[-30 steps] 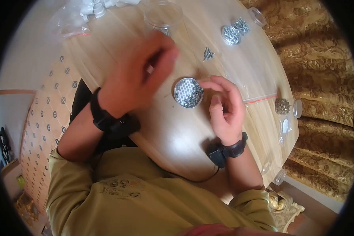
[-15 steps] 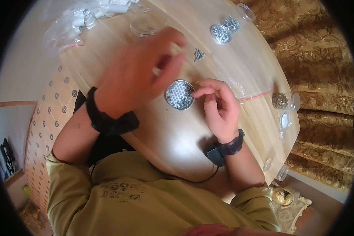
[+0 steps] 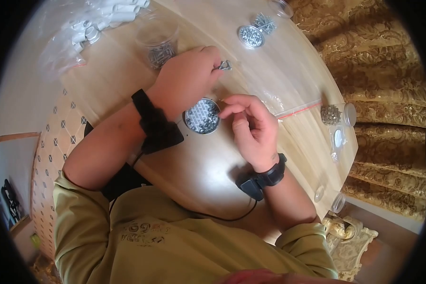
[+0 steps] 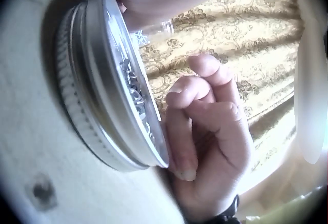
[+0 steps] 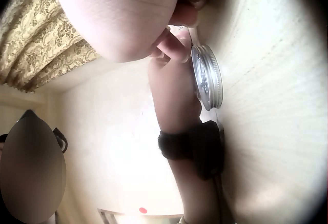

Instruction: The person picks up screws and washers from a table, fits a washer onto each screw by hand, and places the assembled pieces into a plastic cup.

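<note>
In the head view my left hand [image 3: 189, 75] reaches across the table, its fingertips right at a small pile of screws [image 3: 226, 65]; the grip itself is hidden behind the hand. Just below lies a round silver lid [image 3: 189, 127], upturned and holding many small metal nuts [image 3: 207, 124]. At its right edge is my right hand [image 3: 254, 132], fingers loosely curled, the index fingertip at the rim. The left wrist view shows the lid [image 4: 97, 85] close up, with my right hand [image 4: 215, 126] beside it. My right palm [image 5: 118, 13] fills the top of the right wrist view.
A clear jar [image 3: 158, 35] of metal screws stands beyond my left hand. Farther back are another nut-filled lid [image 3: 251, 37] and long screws [image 3: 264, 23]. White pipe fittings [image 3: 92, 34] lie at back left. A jar of brownish pieces [image 3: 331, 114] lies at the right table edge.
My left hand has swung right and forward, from in front of the clear jar to the screw pile. My right index finger has come in to the lid's rim. The head view has shifted.
</note>
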Demonstrator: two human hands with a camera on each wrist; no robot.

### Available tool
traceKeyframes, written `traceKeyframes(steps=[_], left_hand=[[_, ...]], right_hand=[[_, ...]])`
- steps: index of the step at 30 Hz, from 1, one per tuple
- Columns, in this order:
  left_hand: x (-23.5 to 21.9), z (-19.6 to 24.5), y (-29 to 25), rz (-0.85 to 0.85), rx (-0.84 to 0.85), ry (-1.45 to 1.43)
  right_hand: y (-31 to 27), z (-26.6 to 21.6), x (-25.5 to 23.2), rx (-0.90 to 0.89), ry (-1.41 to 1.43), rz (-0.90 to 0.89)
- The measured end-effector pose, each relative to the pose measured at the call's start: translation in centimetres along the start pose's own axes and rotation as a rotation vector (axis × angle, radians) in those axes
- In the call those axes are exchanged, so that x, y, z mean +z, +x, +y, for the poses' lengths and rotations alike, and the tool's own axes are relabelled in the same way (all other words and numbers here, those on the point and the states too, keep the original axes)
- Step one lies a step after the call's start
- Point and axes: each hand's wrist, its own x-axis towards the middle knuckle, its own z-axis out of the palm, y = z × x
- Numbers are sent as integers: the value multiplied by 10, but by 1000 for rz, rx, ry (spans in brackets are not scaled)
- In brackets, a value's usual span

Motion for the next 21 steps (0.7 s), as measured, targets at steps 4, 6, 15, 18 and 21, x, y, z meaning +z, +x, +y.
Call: traceKeyframes(steps=[4, 6, 15, 18, 21], left_hand=[[-8, -3, -3, -32, -16, -110], [-11, -3, -4, -33, -5, -135], [-15, 10, -9, -27, 92, -378], [-26, 20, -10, -157, 17, -497], [-28, 20, -10, -224, -12, -545]], right_hand=[[3, 2, 2, -45, 16, 31], [2, -2, 2, 5, 34, 27], [3, -4, 0, 46, 93, 100], [5, -5, 0, 58, 107, 175], [5, -7, 1, 46, 134, 179]])
